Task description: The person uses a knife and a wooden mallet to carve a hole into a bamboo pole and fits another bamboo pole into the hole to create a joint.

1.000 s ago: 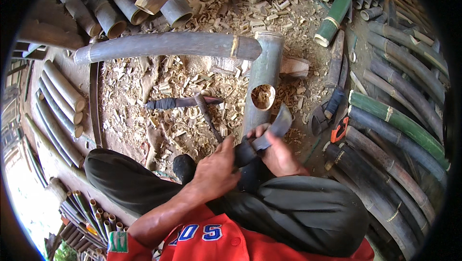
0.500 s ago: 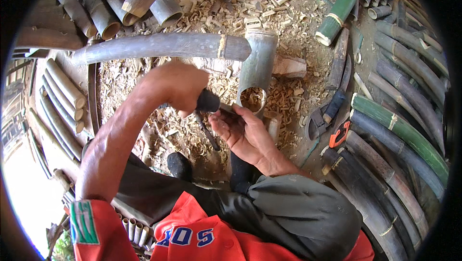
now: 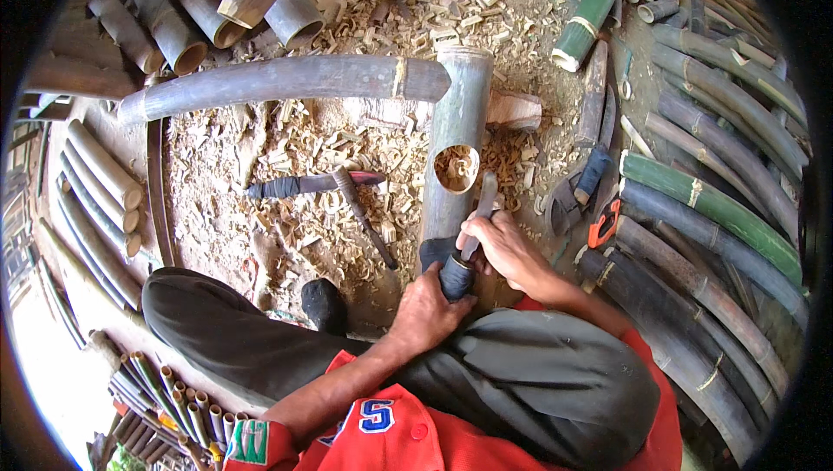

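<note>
My left hand [image 3: 429, 310] is wrapped round the black-wrapped handle [image 3: 455, 280] of a carving tool, low between my legs. Its narrow grey blade [image 3: 483, 206] points up and ends in a rounded tip. Fingers of my right hand [image 3: 503, 250] close round the lower part of that blade. Just beyond, an upright-lying bamboo tube [image 3: 460, 115] has an oval hole cut in its wall, with shavings visible inside. The black toe of my foot covers the near end of this tube. A longer grey bamboo tube [image 3: 286, 85] stretches leftward from its far part.
On the shavings at left lie a knife with a black-wrapped handle [image 3: 276, 187] and a brown stick-like tool [image 3: 369, 223] across it. An orange-handled tool [image 3: 605, 223] lies right, beside a dark sheath [image 3: 568, 202]. Bamboo lengths [image 3: 711, 202] crowd the right side; more stand lower left.
Both hands have moved down and closer to my body, the left swinging rightward. My right hand, cupped loosely before, now grips the blade. The knife and stick-like tool lie uncovered.
</note>
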`<state>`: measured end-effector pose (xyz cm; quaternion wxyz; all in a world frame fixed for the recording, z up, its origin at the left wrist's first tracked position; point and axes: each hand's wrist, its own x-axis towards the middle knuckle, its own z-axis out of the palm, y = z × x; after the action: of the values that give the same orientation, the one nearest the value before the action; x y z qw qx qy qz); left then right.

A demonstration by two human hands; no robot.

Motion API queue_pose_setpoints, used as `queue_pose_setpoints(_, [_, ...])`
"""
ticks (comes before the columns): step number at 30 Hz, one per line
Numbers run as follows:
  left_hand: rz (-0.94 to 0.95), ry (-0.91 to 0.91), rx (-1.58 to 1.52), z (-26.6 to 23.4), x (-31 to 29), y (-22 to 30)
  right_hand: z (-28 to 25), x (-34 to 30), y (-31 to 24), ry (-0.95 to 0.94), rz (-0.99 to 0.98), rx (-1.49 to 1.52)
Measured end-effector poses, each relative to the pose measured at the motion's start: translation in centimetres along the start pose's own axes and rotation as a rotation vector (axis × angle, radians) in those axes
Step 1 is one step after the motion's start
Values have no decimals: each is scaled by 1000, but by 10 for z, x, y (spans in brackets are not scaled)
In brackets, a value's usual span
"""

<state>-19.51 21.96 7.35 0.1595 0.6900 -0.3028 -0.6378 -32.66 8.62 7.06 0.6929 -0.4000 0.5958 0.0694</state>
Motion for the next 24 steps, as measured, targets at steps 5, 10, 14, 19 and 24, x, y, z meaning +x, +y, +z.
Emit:
queue_pose_setpoints(5, [99,52,26,-51,7,-34,25,14,-16,-100,36,207])
queue_pose_setpoints(10, [34,278,470,-115,42,-8,50,56,-16,-179,-78,642])
queue_pose_setpoints(14, [162,315,870,-151,34,80,54,58,-12,-347,-214,1037])
queue_pose_setpoints(19, [477,381,1426,-114,30,138,51,75,17,-682,-298,1539])
queue_pose_setpoints(24, [292,-462,1214,-109,7,136,57,19,50,-520,-159,1152])
